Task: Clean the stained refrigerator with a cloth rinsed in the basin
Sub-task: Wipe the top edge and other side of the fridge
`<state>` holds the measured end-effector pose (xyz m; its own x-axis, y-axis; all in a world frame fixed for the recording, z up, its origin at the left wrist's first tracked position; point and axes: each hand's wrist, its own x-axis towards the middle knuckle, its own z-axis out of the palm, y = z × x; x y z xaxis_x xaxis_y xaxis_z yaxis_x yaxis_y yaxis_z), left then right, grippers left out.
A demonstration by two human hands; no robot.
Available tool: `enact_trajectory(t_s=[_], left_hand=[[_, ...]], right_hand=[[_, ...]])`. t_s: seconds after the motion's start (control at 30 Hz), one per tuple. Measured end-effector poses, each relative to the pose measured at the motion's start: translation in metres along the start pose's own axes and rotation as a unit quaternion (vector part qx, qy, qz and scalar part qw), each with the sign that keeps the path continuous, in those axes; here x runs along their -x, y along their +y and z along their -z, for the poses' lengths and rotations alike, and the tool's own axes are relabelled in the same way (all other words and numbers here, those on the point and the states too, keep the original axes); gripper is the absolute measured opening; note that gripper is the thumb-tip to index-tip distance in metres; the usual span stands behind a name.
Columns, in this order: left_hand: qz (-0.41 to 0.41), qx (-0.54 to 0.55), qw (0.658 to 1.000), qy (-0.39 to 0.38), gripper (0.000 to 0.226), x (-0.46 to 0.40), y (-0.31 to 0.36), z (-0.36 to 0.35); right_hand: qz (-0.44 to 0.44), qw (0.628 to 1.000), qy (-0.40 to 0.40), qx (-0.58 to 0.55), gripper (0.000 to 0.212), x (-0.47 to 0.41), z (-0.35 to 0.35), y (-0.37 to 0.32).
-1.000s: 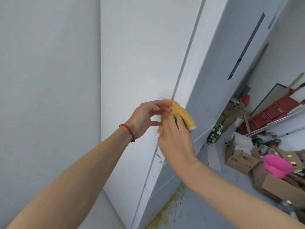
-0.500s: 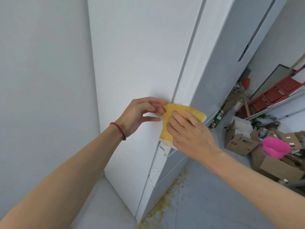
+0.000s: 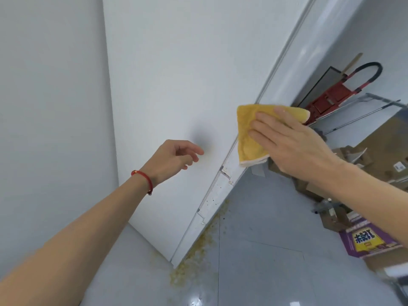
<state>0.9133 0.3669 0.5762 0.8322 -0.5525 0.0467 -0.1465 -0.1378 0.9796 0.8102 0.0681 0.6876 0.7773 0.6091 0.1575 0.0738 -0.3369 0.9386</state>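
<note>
The tall white refrigerator (image 3: 176,85) fills the upper middle of the head view, its side panel facing me and its front edge running down to the floor. My right hand (image 3: 293,142) presses a folded yellow cloth (image 3: 249,133) flat against that front corner edge. My left hand (image 3: 176,157), with a red string on the wrist, hovers close to the side panel with its fingers loosely curled and holds nothing. Small dark specks dot the lower part of the front edge (image 3: 212,195). No basin is in view.
Yellowish crumbly spill (image 3: 198,250) lies on the grey floor along the refrigerator's base. Cardboard boxes (image 3: 353,164), a purple and yellow package (image 3: 371,239), and a red hand truck (image 3: 331,98) crowd the right side. A plain grey wall (image 3: 50,107) stands at left.
My left hand has let go of the cloth and dropped down and left. My right hand alone now presses the cloth on the edge. The view has shifted downward and left.
</note>
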Motion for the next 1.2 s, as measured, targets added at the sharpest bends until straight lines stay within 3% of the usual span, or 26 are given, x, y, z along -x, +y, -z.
enact_trajectory(t_s=[0.1,0.27,0.37,0.47,0.57,0.63,0.7,0.73,0.87,0.97,1.03,1.1,1.2], left_hand=[[0.025,0.008,0.999,0.036,0.040,-0.011,-0.009,-0.013],[0.046,0.039,0.992,0.114,0.032,-0.016,-0.012,-0.040],[0.059,0.021,0.991,0.121,0.033,-0.011,-0.012,-0.040],[0.067,-0.002,0.991,0.116,0.033,0.000,-0.016,-0.032],[0.085,-0.020,0.987,0.133,0.034,0.012,-0.026,-0.018],[0.103,-0.015,0.983,0.154,0.033,0.021,-0.036,-0.011],[0.117,-0.012,0.979,0.165,0.032,0.027,-0.043,-0.010],[0.124,-0.012,0.978,0.165,0.032,0.030,-0.047,-0.010],[0.130,-0.016,0.980,0.152,0.031,0.036,-0.056,-0.012],[0.122,-0.028,0.982,0.145,0.032,0.034,-0.052,-0.012],[0.111,-0.036,0.984,0.136,0.033,0.031,-0.046,-0.011],[0.104,-0.043,0.985,0.132,0.033,0.028,-0.042,-0.009],[0.099,-0.057,0.984,0.134,0.033,0.025,-0.040,-0.007]], right_hand=[[-0.032,0.999,-0.033,-0.023,0.060,-0.005,-0.005,-0.063],[0.079,0.984,-0.104,-0.122,0.052,0.001,-0.023,-0.154],[0.141,0.966,-0.163,-0.145,0.062,0.004,-0.031,-0.171],[0.189,0.965,-0.108,-0.147,0.059,0.006,-0.031,-0.140],[0.104,0.982,-0.018,-0.156,0.046,0.006,-0.024,-0.087],[-0.011,0.987,0.030,-0.156,0.039,0.002,-0.019,-0.064],[-0.107,0.982,0.044,-0.150,0.032,-0.007,-0.017,-0.070],[-0.106,0.982,0.037,-0.152,0.030,-0.009,-0.019,-0.084],[0.068,0.981,-0.084,-0.161,0.025,0.002,-0.032,-0.166],[0.109,0.974,-0.118,-0.159,0.026,0.008,-0.035,-0.181],[0.124,0.976,-0.083,-0.160,0.037,0.010,-0.036,-0.158],[0.104,0.977,-0.030,-0.182,0.030,0.007,-0.029,-0.123],[-0.042,0.977,0.100,-0.186,0.013,-0.009,-0.016,-0.070]])
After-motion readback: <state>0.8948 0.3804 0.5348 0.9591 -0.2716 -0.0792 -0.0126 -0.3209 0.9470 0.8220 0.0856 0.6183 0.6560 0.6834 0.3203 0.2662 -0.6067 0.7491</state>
